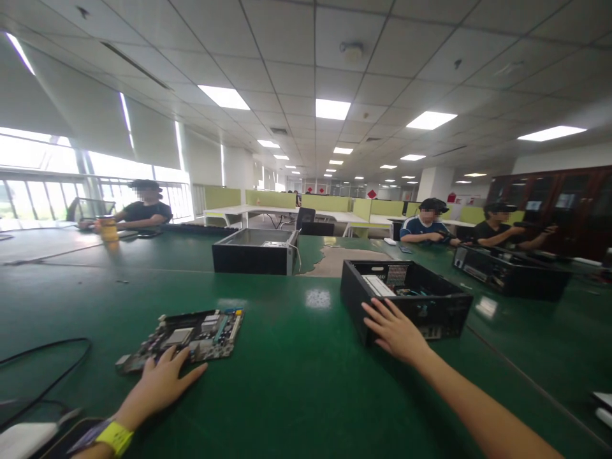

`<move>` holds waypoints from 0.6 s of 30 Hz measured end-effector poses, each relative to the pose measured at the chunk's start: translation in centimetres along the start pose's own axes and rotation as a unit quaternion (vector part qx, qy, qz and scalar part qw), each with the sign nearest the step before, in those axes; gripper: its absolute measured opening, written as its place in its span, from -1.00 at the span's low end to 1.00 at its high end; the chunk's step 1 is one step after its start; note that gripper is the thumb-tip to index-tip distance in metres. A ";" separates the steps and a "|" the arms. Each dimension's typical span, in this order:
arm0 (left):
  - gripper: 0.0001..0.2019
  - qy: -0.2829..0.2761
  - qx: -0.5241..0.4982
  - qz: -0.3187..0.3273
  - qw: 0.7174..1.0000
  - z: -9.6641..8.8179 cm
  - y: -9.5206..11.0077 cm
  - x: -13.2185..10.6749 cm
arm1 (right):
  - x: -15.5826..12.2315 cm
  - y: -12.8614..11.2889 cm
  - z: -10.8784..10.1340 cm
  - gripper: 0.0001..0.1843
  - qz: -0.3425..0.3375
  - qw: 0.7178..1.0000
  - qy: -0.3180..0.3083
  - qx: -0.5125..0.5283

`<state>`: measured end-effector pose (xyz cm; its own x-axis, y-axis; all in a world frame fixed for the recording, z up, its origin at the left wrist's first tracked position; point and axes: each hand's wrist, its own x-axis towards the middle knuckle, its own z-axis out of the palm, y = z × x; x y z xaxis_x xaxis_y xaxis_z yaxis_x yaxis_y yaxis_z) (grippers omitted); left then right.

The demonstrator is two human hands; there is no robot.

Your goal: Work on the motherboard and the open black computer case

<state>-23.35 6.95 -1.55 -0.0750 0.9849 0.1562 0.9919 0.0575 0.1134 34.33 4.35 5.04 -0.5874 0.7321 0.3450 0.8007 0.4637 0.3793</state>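
A bare motherboard (191,333) lies flat on the green table (296,376) at the lower left. My left hand (160,384), with a yellow wristband, rests open with its fingertips on the board's near edge. To the right stands an open black computer case (411,299). My right hand (394,330) is spread open against the case's near left corner, holding nothing.
A second open case (255,250) sits further back in the middle, and a third (511,271) at the far right. Black cables (52,357) curl at the left edge beside a white device (23,440). Three people sit at the far side. A yellow cup (108,228) stands far left.
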 end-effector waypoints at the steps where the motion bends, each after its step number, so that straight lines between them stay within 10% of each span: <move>1: -0.10 -0.008 0.003 0.003 1.000 -0.1 0.1 -0.1 | -0.5 1.2 0.2 -0.39 0.022 1.000 -0.014 -0.007; 8: -0.18 -0.067 0.017 0.014 0.998 -2.1 5.3 -3.1 | -1.9 3.3 0.6 -0.41 0.174 0.983 -0.046 -0.035; 12: -0.28 -0.077 0.024 0.068 0.994 -3.6 11.4 -7.5 | -0.6 -2.2 1.4 -0.38 0.310 0.950 -0.007 0.028; 18: -0.42 -0.092 0.007 0.207 0.974 -3.0 18.3 -13.7 | 0.6 -11.8 0.9 -0.35 0.333 0.896 0.019 0.293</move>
<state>-4.48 -5.98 1.36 0.3499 0.9368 0.0079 0.9346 -0.3497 0.0653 24.63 -0.26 0.03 0.0495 0.9315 0.3604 0.8932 0.1202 -0.4333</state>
